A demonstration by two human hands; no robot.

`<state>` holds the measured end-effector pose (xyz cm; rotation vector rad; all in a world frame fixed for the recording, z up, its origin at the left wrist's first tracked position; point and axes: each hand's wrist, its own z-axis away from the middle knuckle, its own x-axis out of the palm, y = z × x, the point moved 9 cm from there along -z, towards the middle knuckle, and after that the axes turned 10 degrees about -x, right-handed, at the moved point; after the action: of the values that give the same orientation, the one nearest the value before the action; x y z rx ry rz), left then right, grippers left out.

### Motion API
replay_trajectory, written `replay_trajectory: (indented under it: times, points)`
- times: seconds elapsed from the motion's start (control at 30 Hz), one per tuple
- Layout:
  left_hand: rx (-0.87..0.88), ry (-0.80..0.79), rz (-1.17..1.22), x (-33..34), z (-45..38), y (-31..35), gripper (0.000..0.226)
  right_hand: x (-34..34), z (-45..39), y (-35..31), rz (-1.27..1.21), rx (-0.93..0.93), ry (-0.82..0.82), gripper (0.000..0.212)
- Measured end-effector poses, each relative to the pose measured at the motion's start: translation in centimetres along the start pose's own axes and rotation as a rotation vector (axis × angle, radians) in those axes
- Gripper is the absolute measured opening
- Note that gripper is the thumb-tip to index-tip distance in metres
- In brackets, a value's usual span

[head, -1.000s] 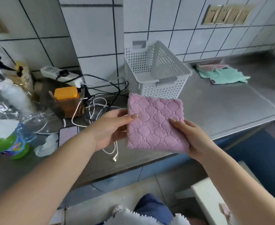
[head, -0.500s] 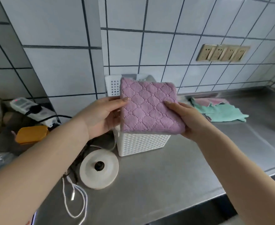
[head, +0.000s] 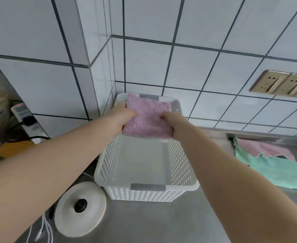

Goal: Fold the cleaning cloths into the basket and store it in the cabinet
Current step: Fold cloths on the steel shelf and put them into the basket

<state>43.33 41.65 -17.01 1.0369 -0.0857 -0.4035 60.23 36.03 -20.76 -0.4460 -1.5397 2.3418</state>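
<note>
Both hands, L (head: pixel 126 116) & R (head: pixel 170 123), grip the folded cloth (head: pixel 147 118) by its sides at frame centre. It hangs over the basket (head: pixel 182 185)'s far end, bare floor directly below.

No readable text, labels, brands or numbers anywhere.

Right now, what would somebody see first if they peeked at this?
First, the folded pink quilted cloth, gripped by the left hand and right hand over the far end of the white perforated plastic basket. To the right, a crumpled teal cloth lies on the steel counter.
</note>
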Motion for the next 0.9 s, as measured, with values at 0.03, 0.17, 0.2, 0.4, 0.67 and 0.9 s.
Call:
replay_trajectory:
  times: [0.03, 0.17, 0.2, 0.4, 0.67, 0.9]
  points:
    - [-0.009, 0.037, -0.049, 0.0, -0.6, -0.2, 0.023, 0.2, -1.2, 0.7, 0.032, 0.016, 0.005, 0.009]
    - [-0.074, 0.154, -0.195, 0.1, -3.3, -2.2, 0.024, 1.1, -4.7, 3.8, 0.071, 0.104, 0.014, 0.014]
    - [-0.083, 0.174, -0.232, 0.1, -4.0, -2.8, 0.020, 1.4, -5.4, 4.7, 0.075, 0.129, 0.013, 0.014]
    - [-0.122, 0.197, -0.423, 1.2, -9.2, -6.5, 0.026, 2.4, -8.3, 8.9, 0.096, 0.229, 0.015, 0.014]
    - [-0.206, 0.274, -0.453, 0.7, -14.4, -10.7, 0.020, 3.1, -11.2, 11.9, 0.074, 0.238, 0.081, 0.011]
    - [-0.263, 0.318, -0.534, 0.8, -16.8, -12.6, 0.043, 3.7, -12.9, 14.6, 0.052, 0.292, 0.075, 0.009]
